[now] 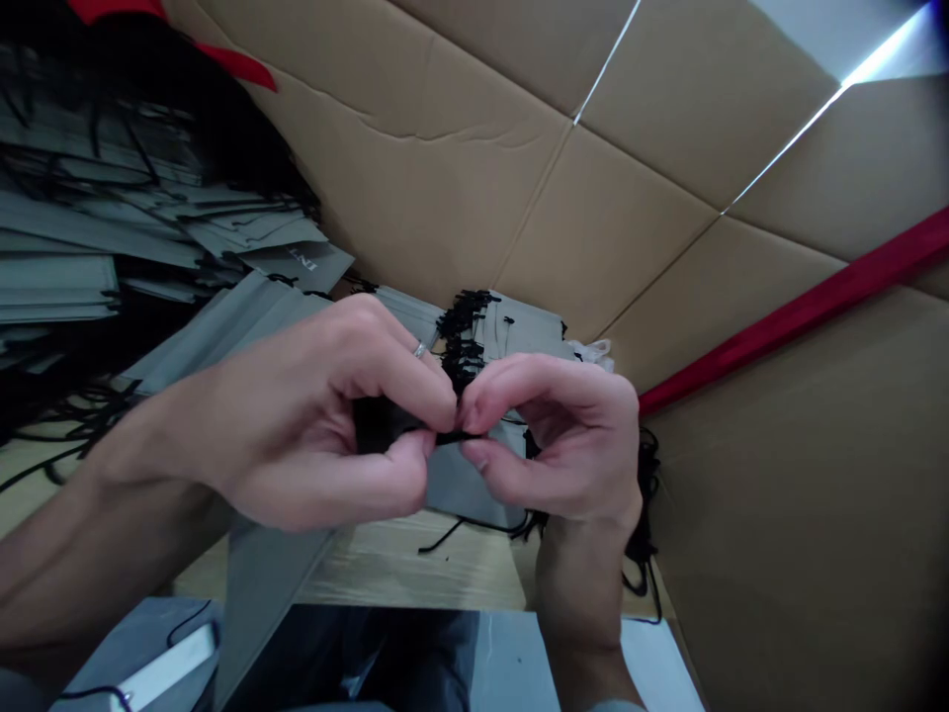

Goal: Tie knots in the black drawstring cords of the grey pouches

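In the middle of my view I have the two grips close together, nearly meeting at the fingertips. The left grip (311, 415), with a silver ring (420, 349) on one finger, is curled nearly closed, thumb and fingertips pinching a short length of black cord (452, 436). The right grip (556, 435) is curled the same way and pinches the same cord from the other side, so the cord runs straight between them. A dark, bunched part of the cord shows just behind the left thumb, but the fingers hide how it is wound or knotted.

Right under my hands lies a grey paper bag (471, 485), with loose black cord trailing from it across the wooden table (386, 569). Just beyond the hands is a stack of grey bags (519, 326) with black cord ends bunched along one side. More black cord (644, 504) hangs in a tangle beside my right wrist.

Off to the left sits a larger heap of grey bags (66, 222), tangled with black cords, and one shows printed letters I can't read. Brown cardboard sheets (445, 158) line the far side of the table, crossed on the right by a red strip (801, 307).
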{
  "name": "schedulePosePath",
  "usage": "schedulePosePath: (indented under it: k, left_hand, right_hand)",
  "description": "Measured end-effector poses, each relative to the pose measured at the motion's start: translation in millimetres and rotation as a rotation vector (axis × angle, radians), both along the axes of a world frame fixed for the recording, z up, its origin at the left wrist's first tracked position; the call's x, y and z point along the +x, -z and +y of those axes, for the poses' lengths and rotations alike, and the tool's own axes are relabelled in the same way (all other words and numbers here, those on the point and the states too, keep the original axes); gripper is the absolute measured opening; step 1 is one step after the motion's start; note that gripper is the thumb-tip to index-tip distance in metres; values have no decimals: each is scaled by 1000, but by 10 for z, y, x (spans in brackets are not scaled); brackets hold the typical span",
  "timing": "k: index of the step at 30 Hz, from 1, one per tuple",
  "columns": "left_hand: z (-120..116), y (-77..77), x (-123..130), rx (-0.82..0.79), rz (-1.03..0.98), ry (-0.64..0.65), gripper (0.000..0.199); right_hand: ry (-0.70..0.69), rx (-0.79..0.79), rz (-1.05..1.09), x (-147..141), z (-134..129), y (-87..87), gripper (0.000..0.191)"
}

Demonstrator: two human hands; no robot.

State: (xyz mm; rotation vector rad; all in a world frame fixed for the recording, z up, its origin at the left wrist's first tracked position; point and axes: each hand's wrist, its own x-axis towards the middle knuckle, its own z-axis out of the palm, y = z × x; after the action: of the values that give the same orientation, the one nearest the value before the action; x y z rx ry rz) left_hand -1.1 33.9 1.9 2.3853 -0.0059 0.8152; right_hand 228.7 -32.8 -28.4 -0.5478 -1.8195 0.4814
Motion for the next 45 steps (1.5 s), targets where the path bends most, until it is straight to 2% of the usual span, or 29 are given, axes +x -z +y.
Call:
schedulePosePath:
  k: [3,5,10,18,21,26,29,34,37,41,45]
  left_hand:
    - [-35,-3,6,-75,-54,4,30]
    - [-28,-6,6,-65,-49,-14,31]
    - [19,-7,12,83,21,-146,32]
    - [-20,-11,39,73,15,-266,32]
    - [-33,16,96,81,-6,-290,32]
    - [-62,77,210,-76,-45,-335,32]
    - [-68,91,239,-68,-58,-369,39]
    - [-83,90,229,-36,5,-421,38]
    - [-107,103,233,-9,108,-445,27]
    - [-123,146,247,116,256,-461,33]
    - [-79,208,267,315,78,-431,31]
  right_hand:
    - [-73,-13,110,2,50,29,28]
    - [-63,-45,100,30,48,28,31]
    - [119,-16,-21,73,-53,-23,29]
    - [313,54,-156,-1,-213,-128,22]
    - [362,65,-170,-5,-267,-159,24]
    - [415,61,-203,40,-332,-199,22]
    - [431,62,-228,65,-341,-218,21]
    - [437,79,-257,37,-350,-233,22]
    - [428,94,-260,14,-350,-237,21]
    - [440,80,-296,32,-293,-209,22]
    - [347,66,-165,65,-197,-135,27]
